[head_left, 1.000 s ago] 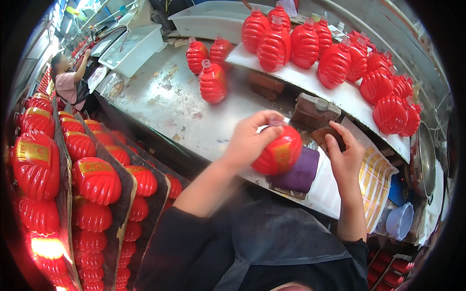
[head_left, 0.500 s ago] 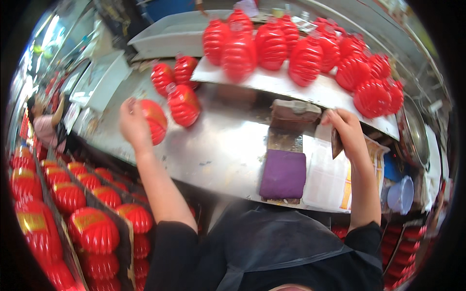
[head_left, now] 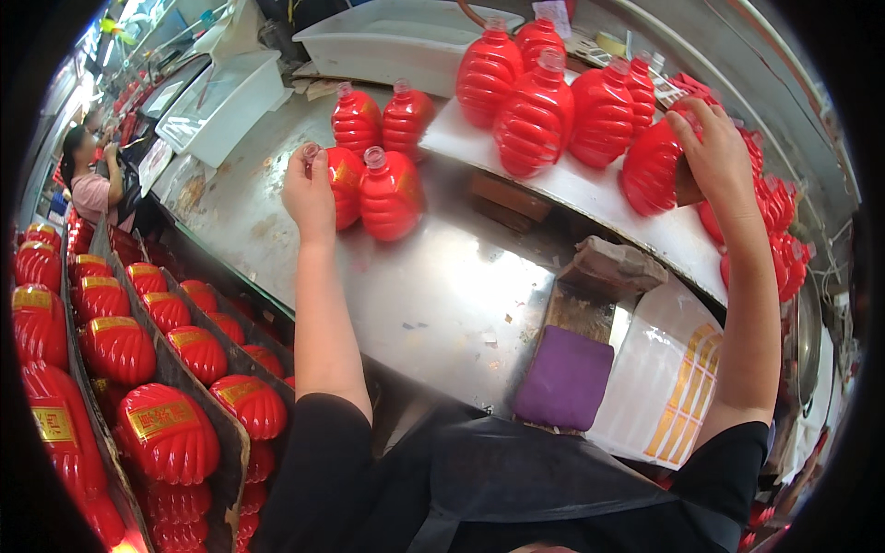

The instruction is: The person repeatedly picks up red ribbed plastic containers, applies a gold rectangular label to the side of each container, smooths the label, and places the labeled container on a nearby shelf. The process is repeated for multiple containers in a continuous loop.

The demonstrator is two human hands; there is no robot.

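On the metal tabletop [head_left: 442, 304], my left hand [head_left: 311, 198] is closed on the clear neck of a red ribbed bottle [head_left: 346, 191] that stands upright. Three similar bottles stand close by, one of them a red bottle [head_left: 391, 201] just to its right. Over at the white raised shelf [head_left: 590, 195], my right hand [head_left: 721, 157] grips the upper part of another red bottle [head_left: 648, 170], which leans a little. A dark brown flat piece [head_left: 687, 185] shows under that palm; its kind is unclear. More red bottles [head_left: 533, 124] line the shelf.
In front of me lie a purple pad [head_left: 564, 378] and a sheet of gold-and-white labels [head_left: 682, 392]. A grey block [head_left: 615, 267] sits behind the pad. Labelled red bottles [head_left: 170, 433] fill divided rows at lower left. A white tub [head_left: 396, 46] stands behind; a person [head_left: 89, 180] is far left.
My right hand has gone from above the label sheet to a bottle on the shelf. My left hand's bottle now stands upright beside the other bottles. The view has shifted.
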